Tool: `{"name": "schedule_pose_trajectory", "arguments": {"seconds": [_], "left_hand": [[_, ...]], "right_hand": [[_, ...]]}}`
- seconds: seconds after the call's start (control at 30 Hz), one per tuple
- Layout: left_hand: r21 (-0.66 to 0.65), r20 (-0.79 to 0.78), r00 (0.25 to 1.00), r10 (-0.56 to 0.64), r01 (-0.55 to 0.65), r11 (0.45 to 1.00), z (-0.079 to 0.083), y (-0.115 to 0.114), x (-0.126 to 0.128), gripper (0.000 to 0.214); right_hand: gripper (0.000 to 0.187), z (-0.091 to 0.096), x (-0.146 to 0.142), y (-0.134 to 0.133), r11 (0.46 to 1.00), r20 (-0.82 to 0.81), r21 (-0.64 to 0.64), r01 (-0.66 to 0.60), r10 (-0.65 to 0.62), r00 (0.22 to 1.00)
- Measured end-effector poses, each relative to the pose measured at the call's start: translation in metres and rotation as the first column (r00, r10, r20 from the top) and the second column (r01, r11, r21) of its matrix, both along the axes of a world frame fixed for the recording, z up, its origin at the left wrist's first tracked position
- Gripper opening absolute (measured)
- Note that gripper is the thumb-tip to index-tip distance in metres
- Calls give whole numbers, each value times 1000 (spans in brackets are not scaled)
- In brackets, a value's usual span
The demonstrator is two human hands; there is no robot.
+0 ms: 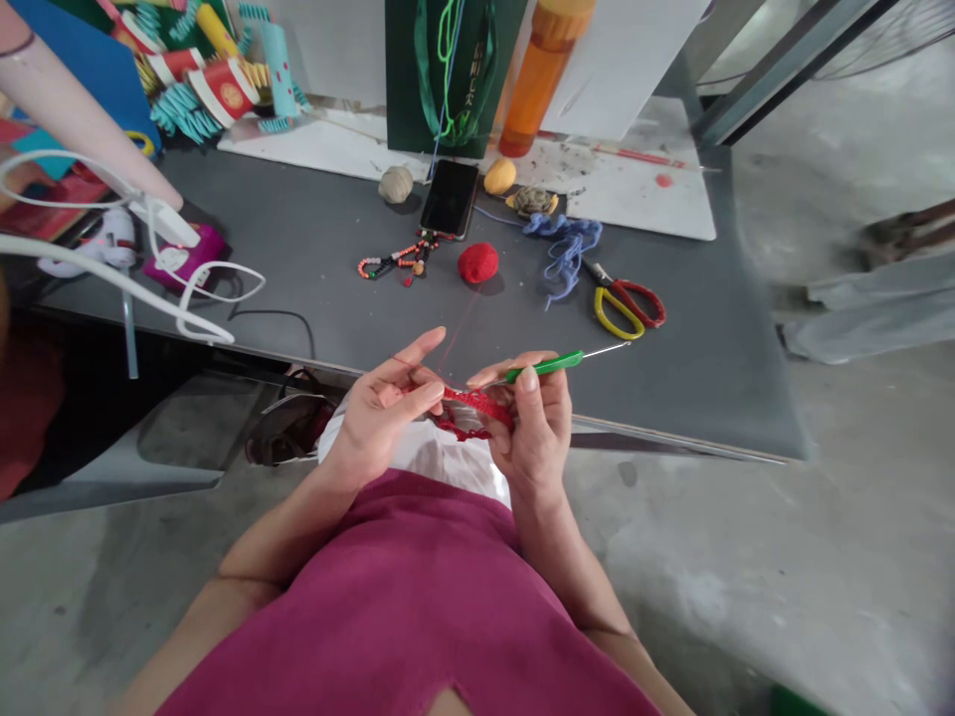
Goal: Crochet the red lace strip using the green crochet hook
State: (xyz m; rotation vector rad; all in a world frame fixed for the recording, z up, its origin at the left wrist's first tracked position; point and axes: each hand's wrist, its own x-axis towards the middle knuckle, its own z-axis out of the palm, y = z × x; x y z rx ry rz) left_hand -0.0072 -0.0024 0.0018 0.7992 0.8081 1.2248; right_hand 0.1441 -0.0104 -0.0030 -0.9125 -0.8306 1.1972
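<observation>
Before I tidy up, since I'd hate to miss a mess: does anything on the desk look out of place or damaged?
Yes: the blue yarn lies in a loose tangle beside the scissors, unlike the neatly wound red ball. The white board behind also looks stained, with a red spot.

No word could be read with certainty. Beyond the left grip [377, 408] and the right grip [533, 423], a column of pale letters [477, 78] stood on the dark green bag [407, 85], unclear to read. Farther left, a red cup [207, 86] carried an unreadable round emblem [230, 96].
</observation>
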Motion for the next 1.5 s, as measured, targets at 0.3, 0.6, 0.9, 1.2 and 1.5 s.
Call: {"name": "schedule_pose_trajectory", "arguments": {"seconds": [0.3, 0.6, 0.9, 1.2, 1.5], "left_hand": [[18, -20, 999, 24, -24, 1000, 0, 0, -1, 44], [15, -60, 998, 36, -35, 999, 0, -1, -1, 42], [64, -72, 994, 77, -73, 995, -1, -1, -2, 39], [69, -134, 989, 68, -59, 996, -4, -1, -4, 43], [57, -114, 991, 67, -61, 997, -3, -1, -3, 43]], "right_hand": [[34, 1, 1, -4, 999, 63, 25, 33, -34, 997], [35, 0, 1, -4, 997, 72, 48, 60, -63, 995], [29, 0, 4, -5, 994, 99, 105, 34, -44, 994], [31, -1, 4, -5, 993, 118, 102, 60, -72, 990], [14, 0, 6, -8, 976, 143, 212, 46, -77, 987]]}}
